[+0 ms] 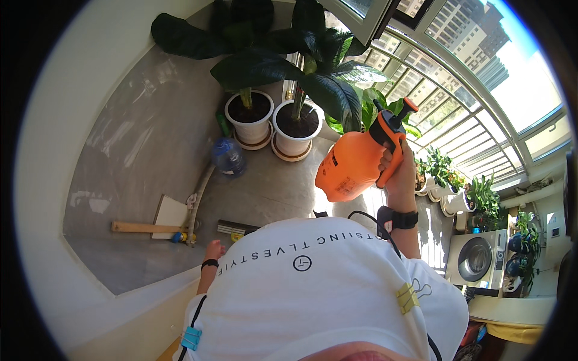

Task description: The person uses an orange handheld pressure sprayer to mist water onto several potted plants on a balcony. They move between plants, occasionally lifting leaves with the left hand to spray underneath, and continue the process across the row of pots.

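Observation:
My right hand point(397, 168) is wrapped around the handle of an orange pump sprayer point(347, 168). Its black neck and pump knob tilt up toward the right, and its base points lower left. Broad dark leaves point(333, 97) of a potted plant hang just beyond it. Low at the left, beside my white T-shirt, my left hand point(215, 249) is partly visible with its fingers bent; whether it is closed is unclear. Two white pots of soil, a left pot point(249, 131) and a right pot point(291, 143), stand on saucers ahead of me.
A blue clear plastic bottle point(229, 158) stands by the pots. On the floor lie a wooden stick point(143, 227) and a white board point(169, 216). Railings point(445, 115) and windows run along the right, with potted plants point(438, 167) below and a washing machine point(474, 258) further back.

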### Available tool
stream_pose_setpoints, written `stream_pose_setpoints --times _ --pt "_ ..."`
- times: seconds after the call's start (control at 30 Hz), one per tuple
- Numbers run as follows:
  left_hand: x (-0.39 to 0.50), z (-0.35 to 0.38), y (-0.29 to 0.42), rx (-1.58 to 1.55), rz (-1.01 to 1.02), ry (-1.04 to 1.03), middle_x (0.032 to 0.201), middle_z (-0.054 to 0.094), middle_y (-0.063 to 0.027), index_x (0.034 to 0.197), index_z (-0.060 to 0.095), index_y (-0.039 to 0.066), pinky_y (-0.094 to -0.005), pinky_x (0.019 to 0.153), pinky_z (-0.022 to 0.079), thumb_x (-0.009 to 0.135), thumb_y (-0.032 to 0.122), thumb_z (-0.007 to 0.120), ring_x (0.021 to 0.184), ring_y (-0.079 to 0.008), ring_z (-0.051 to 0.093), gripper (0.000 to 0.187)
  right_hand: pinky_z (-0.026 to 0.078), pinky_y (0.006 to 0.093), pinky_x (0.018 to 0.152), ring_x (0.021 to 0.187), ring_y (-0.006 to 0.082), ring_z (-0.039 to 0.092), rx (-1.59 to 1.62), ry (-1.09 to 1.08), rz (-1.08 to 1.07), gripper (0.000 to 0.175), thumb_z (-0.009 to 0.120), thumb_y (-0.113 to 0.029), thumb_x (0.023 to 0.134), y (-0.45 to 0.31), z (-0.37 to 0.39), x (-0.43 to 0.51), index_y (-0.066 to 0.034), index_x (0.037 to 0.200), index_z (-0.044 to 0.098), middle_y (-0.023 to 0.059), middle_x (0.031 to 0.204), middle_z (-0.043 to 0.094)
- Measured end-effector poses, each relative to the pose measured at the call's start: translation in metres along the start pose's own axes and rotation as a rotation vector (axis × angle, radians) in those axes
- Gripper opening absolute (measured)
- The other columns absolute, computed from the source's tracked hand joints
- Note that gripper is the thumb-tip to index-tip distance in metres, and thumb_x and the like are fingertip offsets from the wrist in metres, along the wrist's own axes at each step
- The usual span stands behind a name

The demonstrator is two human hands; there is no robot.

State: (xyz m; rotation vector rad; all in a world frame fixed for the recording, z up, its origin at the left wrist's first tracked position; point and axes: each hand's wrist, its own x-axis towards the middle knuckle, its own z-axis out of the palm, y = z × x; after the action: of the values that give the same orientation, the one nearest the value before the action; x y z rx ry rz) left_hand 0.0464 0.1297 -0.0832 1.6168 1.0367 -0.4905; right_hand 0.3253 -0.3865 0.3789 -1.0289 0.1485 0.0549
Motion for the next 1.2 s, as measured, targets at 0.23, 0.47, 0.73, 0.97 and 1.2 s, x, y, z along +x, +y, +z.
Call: stream_pose_setpoints --times 0.23,0.47,0.73,0.97,1.2 --pt "-0.025 0.023 0.014 0.119 -0.06 -0.011 0.092 0.066 -0.0083 0.121 0.054 0.012 -0.0303 0.051 0.042 0.092 0.022 0.043 0.072 -0.0167 0.06 0.033 0.036 0.0255 0.051 0.053 0.0121 0.044 -0.115 -0.086 -0.035 0.043 0.044 -0.037 0.096 -0.018 -0.04 -0.017 0.0037 0.097 0.058 0.0026 0.063 0.049" --pt "-0.06 0.063 0.044 0.203 -0.035 -0.043 0.094 0.066 -0.009 0.124 0.053 0.009 -0.0299 0.052 0.042 0.091 0.019 0.043 0.072 -0.016 0.061 0.035 0.036 0.0251 0.05 0.052 0.0123 0.045 -0.248 -0.167 0.049 0.042 0.044 -0.034 0.096 -0.037 -0.084 -0.042 0.005 0.095 0.06 0.0047 0.063 0.052" --pt "-0.068 0.112 0.033 0.234 0.12 -0.078 0.1 0.067 -0.0135 0.121 0.056 0.004 -0.0338 0.067 0.05 0.088 0.016 0.048 0.081 -0.0215 0.065 0.036 0.033 0.0246 0.053 0.054 0.0106 0.04 -0.081 -0.023 0.084 0.037 0.044 -0.035 0.095 -0.048 -0.147 -0.039 -0.0002 0.094 0.057 0.0003 0.062 0.046" --pt "-0.064 0.105 -0.019 0.563 0.34 -0.049 0.109 0.066 -0.02 0.116 0.06 -0.001 -0.0363 0.086 0.049 0.082 0.016 0.059 0.104 -0.0287 0.063 0.038 0.039 0.0254 0.052 0.055 0.0123 0.046 0.078 0.249 0.029 0.042 0.055 -0.04 0.091 -0.031 -0.221 -0.007 0.001 0.096 0.057 0.002 0.067 0.051" --pt "-0.106 0.114 -0.018 0.351 0.176 -0.072 0.106 0.067 -0.0179 0.111 0.062 -0.003 -0.0338 0.084 0.049 0.082 0.019 0.061 0.1 -0.0269 0.064 0.036 0.041 0.0244 0.049 0.054 0.0117 0.05 -0.018 0.325 -0.046 0.038 0.055 -0.037 0.093 -0.015 -0.264 -0.003 0.0004 0.096 0.061 0.0017 0.066 0.054"
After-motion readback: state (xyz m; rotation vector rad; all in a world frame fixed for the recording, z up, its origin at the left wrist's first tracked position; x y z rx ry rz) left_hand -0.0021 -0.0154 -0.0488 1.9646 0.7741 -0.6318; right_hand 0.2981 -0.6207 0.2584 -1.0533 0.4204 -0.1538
